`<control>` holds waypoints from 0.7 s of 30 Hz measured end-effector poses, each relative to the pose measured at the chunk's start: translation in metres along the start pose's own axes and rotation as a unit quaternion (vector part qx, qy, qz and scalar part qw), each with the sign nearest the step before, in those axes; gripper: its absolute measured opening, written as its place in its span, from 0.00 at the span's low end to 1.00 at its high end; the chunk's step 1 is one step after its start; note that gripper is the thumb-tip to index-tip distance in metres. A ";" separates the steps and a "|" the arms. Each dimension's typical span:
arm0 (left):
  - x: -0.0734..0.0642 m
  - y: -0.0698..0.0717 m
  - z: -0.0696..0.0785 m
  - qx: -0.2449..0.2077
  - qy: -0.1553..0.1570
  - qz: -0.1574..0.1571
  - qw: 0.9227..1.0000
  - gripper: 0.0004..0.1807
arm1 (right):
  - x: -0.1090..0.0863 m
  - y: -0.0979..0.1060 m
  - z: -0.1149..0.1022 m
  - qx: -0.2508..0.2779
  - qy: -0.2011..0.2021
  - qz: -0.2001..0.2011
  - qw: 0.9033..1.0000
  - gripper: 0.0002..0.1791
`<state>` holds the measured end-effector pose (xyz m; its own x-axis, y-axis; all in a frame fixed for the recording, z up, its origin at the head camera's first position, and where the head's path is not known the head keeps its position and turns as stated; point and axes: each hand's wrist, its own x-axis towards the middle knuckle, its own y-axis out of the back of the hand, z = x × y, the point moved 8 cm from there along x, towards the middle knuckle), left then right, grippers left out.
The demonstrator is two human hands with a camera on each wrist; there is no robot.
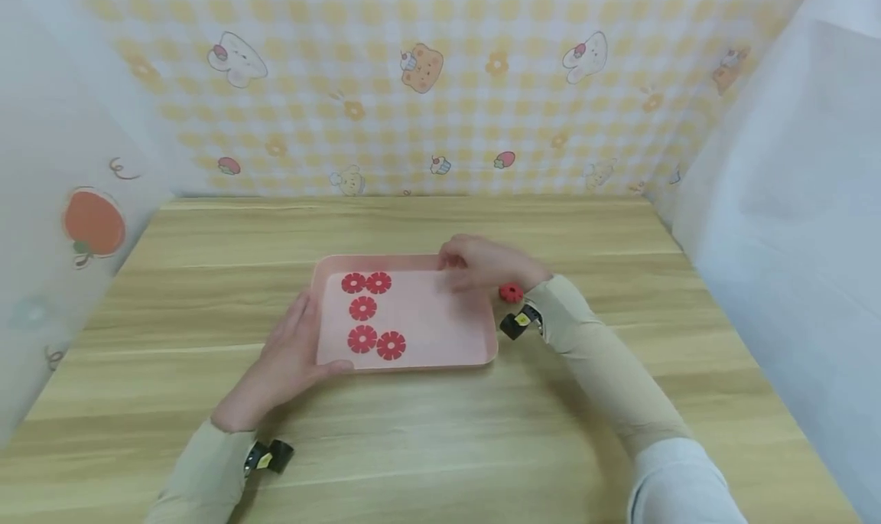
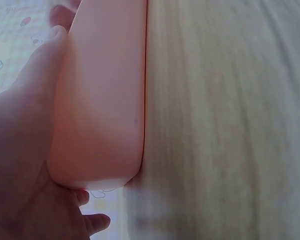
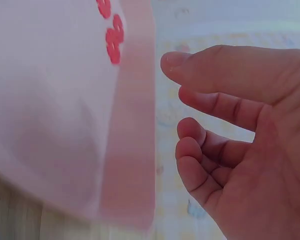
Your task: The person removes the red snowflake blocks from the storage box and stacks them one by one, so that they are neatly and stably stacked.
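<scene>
My left hand (image 1: 285, 359) holds the front left corner of a shallow pink tray (image 1: 440, 369), thumb over the front rim and fingers along the left wall. In the left wrist view, the thumb (image 2: 42, 60) lies along the rim. Several red notched snowflake discs (image 1: 362, 308) lie in the left part of the tray. Above the tray's far right corner hovers my right hand (image 1: 485, 262). Its fingers are loosely bent with nothing between thumb and fingertips in the right wrist view.
Another red notched piece (image 1: 511, 292) sits on the wooden table (image 1: 413, 447) just right of the tray, beside the right wrist. A patterned yellow checked backdrop (image 1: 461, 111) stands behind the table, with pale side panels (image 1: 791, 164) left and right.
</scene>
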<state>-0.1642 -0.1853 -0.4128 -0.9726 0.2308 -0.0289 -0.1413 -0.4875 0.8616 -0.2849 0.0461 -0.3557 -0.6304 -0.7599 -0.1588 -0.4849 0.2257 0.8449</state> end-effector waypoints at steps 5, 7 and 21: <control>-0.001 0.000 0.000 0.003 0.009 -0.003 1.000 0.68 | 0.020 -0.017 -0.019 0.000 0.012 -0.048 0.999 0.17; -0.001 0.000 0.000 0.005 0.011 -0.003 1.000 0.68 | 0.025 -0.025 -0.026 0.003 0.013 -0.066 0.998 0.17; -0.001 -0.002 -0.002 0.010 0.019 -0.012 1.000 0.67 | 0.044 -0.067 -0.069 -0.052 0.090 -0.152 0.983 0.18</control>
<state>-0.1629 -0.1864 -0.4152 -0.9754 0.2095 -0.0693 -0.1616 -0.4644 0.8708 -0.2386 -0.0449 -0.3844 -0.3433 -0.8803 -0.3276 -0.5648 -0.0852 0.8208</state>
